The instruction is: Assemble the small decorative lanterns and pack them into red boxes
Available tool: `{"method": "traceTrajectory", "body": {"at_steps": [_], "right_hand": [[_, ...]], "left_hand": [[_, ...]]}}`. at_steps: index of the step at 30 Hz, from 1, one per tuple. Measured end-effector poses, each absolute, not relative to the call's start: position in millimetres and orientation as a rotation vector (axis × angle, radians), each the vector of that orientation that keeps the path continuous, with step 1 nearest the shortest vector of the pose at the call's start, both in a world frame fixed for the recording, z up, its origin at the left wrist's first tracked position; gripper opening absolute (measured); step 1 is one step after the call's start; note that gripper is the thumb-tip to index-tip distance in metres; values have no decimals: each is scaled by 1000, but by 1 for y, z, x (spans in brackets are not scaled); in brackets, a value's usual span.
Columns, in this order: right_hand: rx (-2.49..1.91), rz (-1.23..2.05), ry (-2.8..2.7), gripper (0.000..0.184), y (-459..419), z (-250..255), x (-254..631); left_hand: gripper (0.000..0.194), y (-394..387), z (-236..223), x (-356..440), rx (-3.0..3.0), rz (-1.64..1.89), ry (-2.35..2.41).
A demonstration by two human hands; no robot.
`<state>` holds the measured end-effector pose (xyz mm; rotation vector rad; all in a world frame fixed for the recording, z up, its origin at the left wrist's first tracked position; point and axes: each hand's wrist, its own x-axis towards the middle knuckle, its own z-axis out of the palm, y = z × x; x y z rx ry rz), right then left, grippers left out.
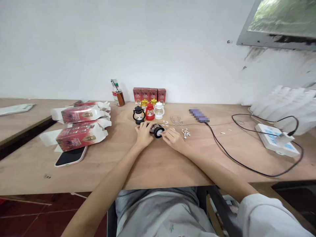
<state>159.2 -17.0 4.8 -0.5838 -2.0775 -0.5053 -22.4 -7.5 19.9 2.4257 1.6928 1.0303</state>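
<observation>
A small black lantern lies on its side on the wooden table, its base turned toward me. My left hand is closed around its glass body from the left. My right hand is closed in a pinch against the base on the right; what its fingertips hold is too small to make out. Just right of the hands lie several small round button cells and a scatter of small white and metal parts.
Behind the hands stand black, red and white lanterns, two gold ones, and red boxes. Open red cartons and a phone lie left. A bottle, a blurred device, cable and power strip sit right.
</observation>
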Motion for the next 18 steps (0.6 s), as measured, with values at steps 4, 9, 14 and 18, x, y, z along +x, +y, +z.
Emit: {"method": "traceTrajectory", "body": {"at_steps": [4,9,14,18], "right_hand": [[-589,-548,-2085,20,-18,4,158],[-643,-524,-2120,23,-15,1,158],[-656,-634,-2127,24,-15,0,158],[-657,-567,-2131,24,-14,-1,160]], "left_hand": [[48,-8,20,-22,2409,1049,1743],[47,-7,19,-22,2436,1071,1756],[47,-9,20,-21,2461,1076,1776],[49,-11,22,-21,2467,1085,1791]]}}
